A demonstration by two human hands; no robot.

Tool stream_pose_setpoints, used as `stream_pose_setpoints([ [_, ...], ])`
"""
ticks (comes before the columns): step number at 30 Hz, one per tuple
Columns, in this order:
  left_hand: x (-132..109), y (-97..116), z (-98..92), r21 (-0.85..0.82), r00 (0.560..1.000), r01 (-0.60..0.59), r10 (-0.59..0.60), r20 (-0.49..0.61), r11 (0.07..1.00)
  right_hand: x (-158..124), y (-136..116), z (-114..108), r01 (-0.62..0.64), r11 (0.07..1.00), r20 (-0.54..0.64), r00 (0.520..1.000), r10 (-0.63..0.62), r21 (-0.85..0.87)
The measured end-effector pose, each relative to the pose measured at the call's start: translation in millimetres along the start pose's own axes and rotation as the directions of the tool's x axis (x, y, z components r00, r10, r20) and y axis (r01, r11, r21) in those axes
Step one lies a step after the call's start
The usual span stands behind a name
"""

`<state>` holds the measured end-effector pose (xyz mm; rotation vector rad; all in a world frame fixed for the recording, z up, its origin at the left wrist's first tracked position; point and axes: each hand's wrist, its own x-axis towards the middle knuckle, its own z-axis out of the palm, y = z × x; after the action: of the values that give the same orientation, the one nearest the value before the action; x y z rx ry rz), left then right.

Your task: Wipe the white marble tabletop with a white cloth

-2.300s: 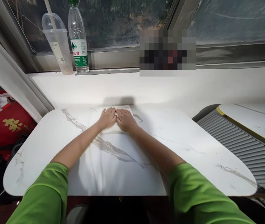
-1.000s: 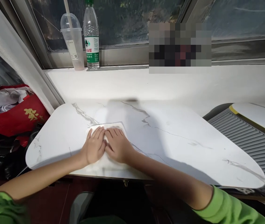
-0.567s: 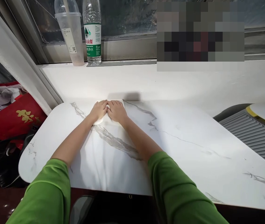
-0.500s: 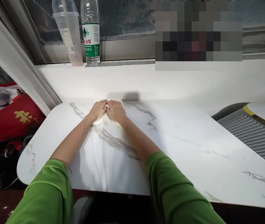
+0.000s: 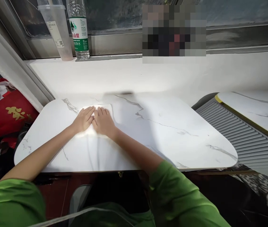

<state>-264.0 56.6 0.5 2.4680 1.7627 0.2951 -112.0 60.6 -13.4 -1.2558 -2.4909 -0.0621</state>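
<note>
White cloth [image 5: 90, 130] lay on the marbled table [image 5: 178, 145], directly beneath the left hand [image 5: 84, 120] and right hand [image 5: 104, 122]; both rested flat, outstretched and unclenched.

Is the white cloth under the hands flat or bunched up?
Flat where visible: beyond the right hand, the cloth shows a straight edge.

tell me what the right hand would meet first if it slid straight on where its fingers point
Most likely the white wall behind the table: the right hand lies on the white cloth, its fingers toward that wall. Depth is hard to judge here.
</note>
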Motion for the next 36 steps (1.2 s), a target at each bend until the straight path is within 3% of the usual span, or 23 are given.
stream_pose_setpoints([
  [6,-97.2,6.4,-10.7,0.009,1.0,0.014,-0.014,0.003,1.0,-49.7,-69.4,-22.2,0.055,0.996,0.106,0.992,-0.063,0.071],
  [11,-161.4,3.1,-23.3,0.015,0.997,0.08,-0.08,-0.005,0.997,-65.9,-116.5,-32.0,0.139,0.978,0.148,0.976,-0.162,0.153],
  [15,-185.6,-18.8,-34.3,0.002,0.993,0.12,-0.12,0.003,0.993,-57.0,-144.5,-27.7,0.194,0.961,0.14,0.965,-0.223,0.197],
  [21,-200.9,-74.0,-43.8,-0.01,0.984,0.171,-0.171,-0.043,0.985,-19.9,-174.5,-8.6,0.307,0.909,0.057,0.94,-0.335,0.283],
  [24,-197.1,-98.4,-48.1,-0.008,0.973,0.22,-0.22,-0.07,0.975,7.1,-182.3,2.9,0.343,0.897,0.021,0.932,-0.363,0.278],
  [27,-173.9,-120.4,-52.3,-0.006,0.968,0.239,-0.239,-0.07,0.971,40.2,-180.1,14.5,0.335,0.905,0.005,0.937,-0.349,0.263],
  [32,-93.2,-150.0,-48.2,0.005,0.962,0.259,-0.258,-0.086,0.966,100.5,-143.1,31.6,0.252,0.937,0.06,0.96,-0.274,0.243],
  [36,-24.6,-153.5,-38.1,0.025,0.968,0.241,-0.239,-0.076,0.97,133.0,-95.3,44.0,0.193,0.955,0.063,0.975,-0.213,0.226],
])
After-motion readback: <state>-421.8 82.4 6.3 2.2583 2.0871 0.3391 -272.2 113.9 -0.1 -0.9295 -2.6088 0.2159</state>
